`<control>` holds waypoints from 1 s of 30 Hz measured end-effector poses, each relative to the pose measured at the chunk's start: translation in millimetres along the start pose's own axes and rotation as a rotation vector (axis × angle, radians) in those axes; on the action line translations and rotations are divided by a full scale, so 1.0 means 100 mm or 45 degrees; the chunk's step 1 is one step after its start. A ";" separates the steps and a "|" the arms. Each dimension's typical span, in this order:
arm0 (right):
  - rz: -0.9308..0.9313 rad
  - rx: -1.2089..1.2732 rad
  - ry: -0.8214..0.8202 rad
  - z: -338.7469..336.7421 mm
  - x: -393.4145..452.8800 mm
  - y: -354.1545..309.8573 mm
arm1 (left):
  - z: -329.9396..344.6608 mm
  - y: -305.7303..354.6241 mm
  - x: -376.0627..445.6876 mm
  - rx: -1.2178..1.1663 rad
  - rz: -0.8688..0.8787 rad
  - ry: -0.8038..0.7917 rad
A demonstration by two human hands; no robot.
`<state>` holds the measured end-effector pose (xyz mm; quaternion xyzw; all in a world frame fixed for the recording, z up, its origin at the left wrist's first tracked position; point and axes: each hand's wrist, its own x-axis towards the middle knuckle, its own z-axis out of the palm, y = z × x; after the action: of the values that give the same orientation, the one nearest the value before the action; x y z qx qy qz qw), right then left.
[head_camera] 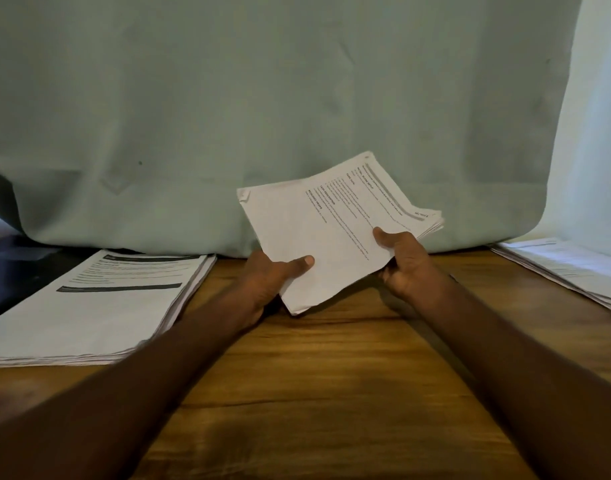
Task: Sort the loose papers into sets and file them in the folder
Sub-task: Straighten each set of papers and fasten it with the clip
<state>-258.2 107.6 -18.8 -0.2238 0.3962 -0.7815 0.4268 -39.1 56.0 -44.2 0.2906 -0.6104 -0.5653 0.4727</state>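
Observation:
I hold a small set of printed white papers (335, 223) in the air above the middle of the wooden table (314, 375), tilted with the text running sideways. My left hand (273, 278) grips its near left edge, thumb on top. My right hand (401, 261) grips its right edge, thumb on the top sheet. A thick stack of printed papers (99, 306) lies flat on the table at the left. Another paper stack (567, 268) lies at the right edge of the table. No folder can be made out for certain.
A pale green cloth (262, 116) hangs behind the table as a backdrop and reaches its far edge. A dark object (16, 268) sits at the far left behind the left stack. Bare wood lies between the two stacks.

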 end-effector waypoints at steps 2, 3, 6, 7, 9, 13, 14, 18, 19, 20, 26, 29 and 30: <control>-0.021 -0.008 0.003 -0.01 0.03 -0.02 | 0.03 0.02 -0.02 0.026 0.005 -0.013; -0.030 -0.010 0.000 -0.02 0.04 -0.03 | 0.03 0.05 -0.02 0.040 0.013 -0.013; -0.060 -0.021 0.010 -0.05 0.10 -0.08 | -0.01 0.20 0.04 0.030 0.105 0.151; -0.066 -0.031 0.008 -0.06 0.12 -0.09 | -0.06 0.26 0.08 0.028 0.141 0.251; -0.061 -0.061 -0.012 -0.10 0.15 -0.11 | -0.20 0.34 0.14 0.041 0.178 0.421; -0.064 -0.113 -0.036 -0.12 0.20 -0.08 | -0.41 0.33 0.22 0.005 0.111 0.554; -0.070 -0.114 -0.043 -0.12 0.21 -0.07 | -0.42 0.33 0.23 -0.058 0.080 0.556; -0.094 -0.123 -0.059 -0.14 0.24 -0.07 | -0.41 0.38 0.18 -0.324 -0.063 0.539; -0.098 -0.128 -0.070 -0.15 0.24 -0.08 | -0.43 0.38 0.18 -0.340 -0.073 0.544; -0.100 -0.126 -0.080 -0.16 0.24 -0.09 | -0.45 0.39 0.18 -0.345 -0.077 0.564; -0.110 -0.140 -0.160 -0.14 0.23 -0.07 | -0.57 0.42 0.25 -0.243 -0.099 0.484; -0.138 -0.202 -0.186 -0.14 0.21 -0.07 | -0.61 0.42 0.27 0.079 0.071 0.415; -0.125 -0.215 -0.245 -0.15 0.19 -0.07 | -0.62 0.43 0.26 0.207 0.187 0.432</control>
<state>-281.9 99.9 -21.7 -0.3522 0.4063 -0.7402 0.4036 14.5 15.6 -1.4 0.3736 -0.5851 -0.4213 0.5836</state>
